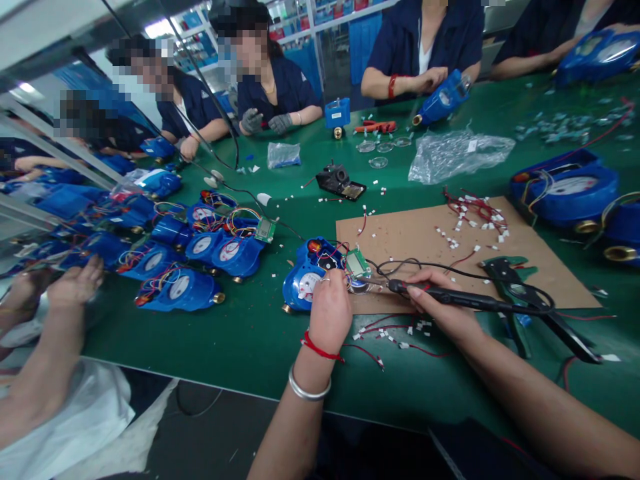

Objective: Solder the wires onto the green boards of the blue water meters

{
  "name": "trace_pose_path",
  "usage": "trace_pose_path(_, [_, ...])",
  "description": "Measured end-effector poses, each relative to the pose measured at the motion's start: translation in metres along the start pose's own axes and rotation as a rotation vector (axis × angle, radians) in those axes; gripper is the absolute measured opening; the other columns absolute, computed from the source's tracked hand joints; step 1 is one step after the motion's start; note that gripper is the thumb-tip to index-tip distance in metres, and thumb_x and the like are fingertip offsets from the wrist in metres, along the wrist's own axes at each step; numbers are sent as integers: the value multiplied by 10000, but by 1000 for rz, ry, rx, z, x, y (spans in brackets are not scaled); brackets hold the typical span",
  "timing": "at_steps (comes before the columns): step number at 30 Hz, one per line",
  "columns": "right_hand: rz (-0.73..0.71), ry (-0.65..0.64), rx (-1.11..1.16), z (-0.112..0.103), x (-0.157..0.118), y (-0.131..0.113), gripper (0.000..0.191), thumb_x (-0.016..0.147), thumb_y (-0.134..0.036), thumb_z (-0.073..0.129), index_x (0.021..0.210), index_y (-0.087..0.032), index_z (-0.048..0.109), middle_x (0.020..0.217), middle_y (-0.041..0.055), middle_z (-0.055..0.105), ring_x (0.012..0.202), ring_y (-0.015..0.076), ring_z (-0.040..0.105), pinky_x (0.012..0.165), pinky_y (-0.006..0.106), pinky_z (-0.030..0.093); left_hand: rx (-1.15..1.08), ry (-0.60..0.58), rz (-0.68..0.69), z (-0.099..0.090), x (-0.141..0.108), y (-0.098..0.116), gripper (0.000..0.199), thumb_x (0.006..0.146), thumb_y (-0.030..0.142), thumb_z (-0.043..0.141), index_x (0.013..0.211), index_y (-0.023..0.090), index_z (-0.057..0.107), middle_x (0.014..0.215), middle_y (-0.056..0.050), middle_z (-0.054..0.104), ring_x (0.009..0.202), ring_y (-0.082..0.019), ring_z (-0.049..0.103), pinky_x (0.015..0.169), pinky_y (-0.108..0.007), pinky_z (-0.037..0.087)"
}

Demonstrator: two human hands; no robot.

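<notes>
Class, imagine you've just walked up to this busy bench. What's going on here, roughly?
At a green table, the person wearing the camera is working on a blue meter. The right hand holds a black soldering iron, its tip pointing toward a green circuit board; whether they touch is too small to tell. The left hand is at the meter, beside the board, but anything its fingers hold is hidden. More blue meters lie to the left, and other people are around the table.

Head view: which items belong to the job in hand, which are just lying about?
In the job:
soldering iron, in the right hand
green circuit board, by the left hand
blue water meter

Apparently just lying about:
orange-handled pliers
large clear plastic bag
clear discs
</notes>
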State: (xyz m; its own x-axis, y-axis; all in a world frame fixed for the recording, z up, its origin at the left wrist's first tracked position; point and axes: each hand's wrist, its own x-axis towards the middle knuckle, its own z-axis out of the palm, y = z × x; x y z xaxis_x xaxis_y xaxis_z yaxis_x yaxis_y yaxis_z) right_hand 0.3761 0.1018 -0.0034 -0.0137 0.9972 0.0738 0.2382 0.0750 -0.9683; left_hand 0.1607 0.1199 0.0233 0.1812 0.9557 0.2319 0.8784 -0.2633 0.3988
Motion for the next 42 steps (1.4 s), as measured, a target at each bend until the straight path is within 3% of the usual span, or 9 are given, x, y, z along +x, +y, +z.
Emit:
trace_pose_path(9, [-11,-18,16,1,1,2,158,818,-345,614,890,-209,579,787,28,641,619,142,581,506,239,415,23,-18,-19,0,0,0,173,940,148,313,996,150,476,913,-91,586,870,-213,571,776,-367,457])
trace_pose_path(18, [-3,-23,96,3,2,1,134,807,-323,629,874,-217,582,719,0,596,502,90,490,462,218,381,28,-18,-21,0,0,0,178,944,159,310,1008,155,476,912,-85,587,868,-214,570,773,-365,455])
trace_pose_path(30, [34,219,415,1,10,0,146,810,-336,612,907,-233,575,584,-31,535,454,86,442,419,203,337,-12,-6,-5,-2,-2,0,193,944,156,309,1034,144,480,953,-108,596,885,-210,585,786,-378,472])
trace_pose_path(35, [24,299,519,-6,58,-16,135,807,-345,605,856,-224,569,606,-30,519,476,72,443,421,187,332,-12,34,20,-7,0,1,217,939,138,324,1093,128,476,1014,-127,611,935,-212,599,808,-390,496])
trace_pose_path(39, [112,374,510,-2,132,-20,194,761,-374,646,789,-201,564,593,-29,517,466,70,451,402,181,342,14,123,83,-7,-4,5,237,908,90,379,1118,111,486,1166,-164,584,1064,-225,576,874,-419,499])
trace_pose_path(42, [148,374,505,9,195,-19,200,770,-354,650,766,-178,556,589,-32,524,448,62,449,401,179,359,74,273,140,-6,-21,11,219,873,44,410,1028,120,544,1287,-168,514,1230,-255,464,965,-465,457])
